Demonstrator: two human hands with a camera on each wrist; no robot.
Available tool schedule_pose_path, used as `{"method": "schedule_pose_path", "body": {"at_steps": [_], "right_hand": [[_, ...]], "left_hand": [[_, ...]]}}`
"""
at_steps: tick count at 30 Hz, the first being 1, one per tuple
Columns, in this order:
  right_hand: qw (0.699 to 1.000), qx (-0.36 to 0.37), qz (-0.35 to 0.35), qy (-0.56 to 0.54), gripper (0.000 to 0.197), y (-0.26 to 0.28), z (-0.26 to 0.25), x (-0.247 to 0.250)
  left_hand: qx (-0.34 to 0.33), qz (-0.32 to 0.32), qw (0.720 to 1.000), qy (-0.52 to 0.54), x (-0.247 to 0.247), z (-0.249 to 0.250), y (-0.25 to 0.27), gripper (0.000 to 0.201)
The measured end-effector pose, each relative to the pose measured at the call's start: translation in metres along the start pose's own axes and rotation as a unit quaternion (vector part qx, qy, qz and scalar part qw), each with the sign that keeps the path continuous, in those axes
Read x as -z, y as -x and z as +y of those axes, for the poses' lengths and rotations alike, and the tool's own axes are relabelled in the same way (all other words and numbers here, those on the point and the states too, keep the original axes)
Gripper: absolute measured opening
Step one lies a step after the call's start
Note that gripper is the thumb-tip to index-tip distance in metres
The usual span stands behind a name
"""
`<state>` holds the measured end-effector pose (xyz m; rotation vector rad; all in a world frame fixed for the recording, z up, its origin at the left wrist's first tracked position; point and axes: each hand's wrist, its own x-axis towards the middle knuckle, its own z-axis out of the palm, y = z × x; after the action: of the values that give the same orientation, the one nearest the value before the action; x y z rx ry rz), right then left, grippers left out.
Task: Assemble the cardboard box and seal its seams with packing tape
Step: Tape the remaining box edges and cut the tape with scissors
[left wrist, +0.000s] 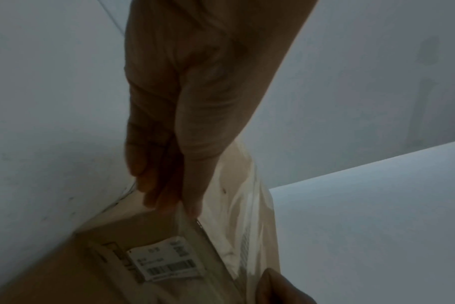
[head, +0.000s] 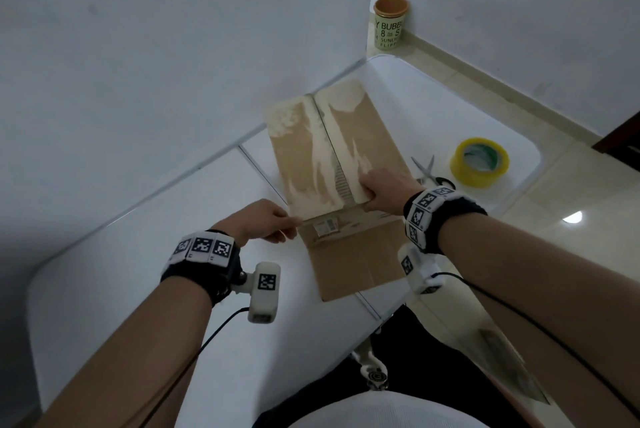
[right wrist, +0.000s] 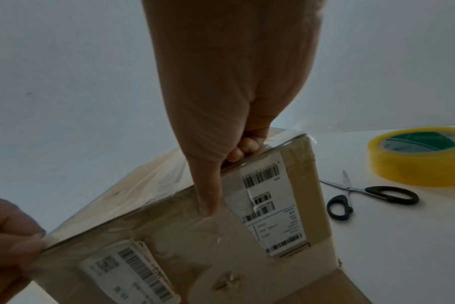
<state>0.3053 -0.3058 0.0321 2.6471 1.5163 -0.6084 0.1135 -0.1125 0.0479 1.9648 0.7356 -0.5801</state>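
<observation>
A brown cardboard box (head: pixel 332 143) stands on the white table (head: pixel 138 272), with glossy clear tape along the centre seam of its top. Its near flap (head: pixel 356 261) lies open, flat on the table. My left hand (head: pixel 266 220) pinches the top's near left corner, thumb above and fingers below. My right hand (head: pixel 384 187) grips the near edge right of the seam. In the right wrist view its fingers (right wrist: pixel 244 148) curl over the top edge and the thumb presses down the labelled side of the box (right wrist: pixel 195 236). The left wrist view shows the left hand (left wrist: pixel 169 164) on the box (left wrist: pixel 133 232).
A yellow roll of packing tape (head: pixel 464 171) and black-handled scissors (head: pixel 429 171) lie on the table right of the box. A green paper cup (head: pixel 389 22) stands on the floor by the wall corner. A white wall runs close along the table's left side.
</observation>
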Motion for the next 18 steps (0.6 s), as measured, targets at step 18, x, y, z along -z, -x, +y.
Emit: {"method": "schedule_pose_path", "body": {"at_steps": [18], "right_hand": [[1.000, 0.002, -0.023, 0.012, 0.041, -0.002, -0.002, 0.006]], "left_hand": [[-0.022, 0.109, 0.969, -0.221, -0.024, -0.004, -0.021, 0.052]]}}
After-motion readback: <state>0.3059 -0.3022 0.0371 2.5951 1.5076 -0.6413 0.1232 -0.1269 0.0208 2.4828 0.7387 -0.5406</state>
